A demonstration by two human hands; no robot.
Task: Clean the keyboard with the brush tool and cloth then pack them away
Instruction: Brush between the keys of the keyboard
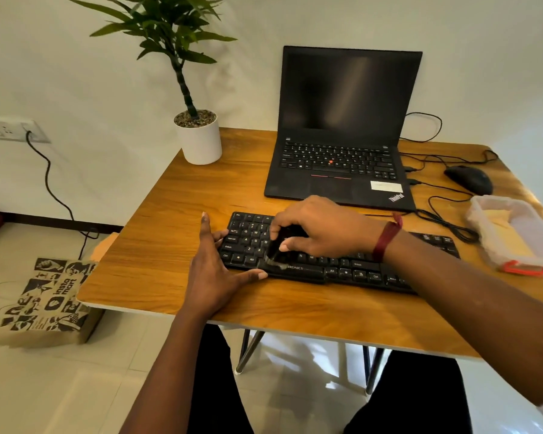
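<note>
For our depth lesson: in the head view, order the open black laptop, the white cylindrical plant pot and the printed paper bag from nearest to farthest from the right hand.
1. Open black laptop, just behind the right hand.
2. White cylindrical plant pot, back left on the table.
3. Printed paper bag, on the floor, far left.

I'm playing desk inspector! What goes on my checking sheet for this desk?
Surface: wooden table on thin metal legs.
Job's things: black keyboard; brush on its keys.
Clutter: open laptop with dark screen, mouse, potted plant, clear pouch with something pale yellow inside.
Hands: left hand flat, steadying the keyboard's left end; right hand grips the brush.
Cables: black cables loop right of the laptop; wall cable hangs from a socket.
Surroundings: printed paper bag on the tiled floor.
</note>
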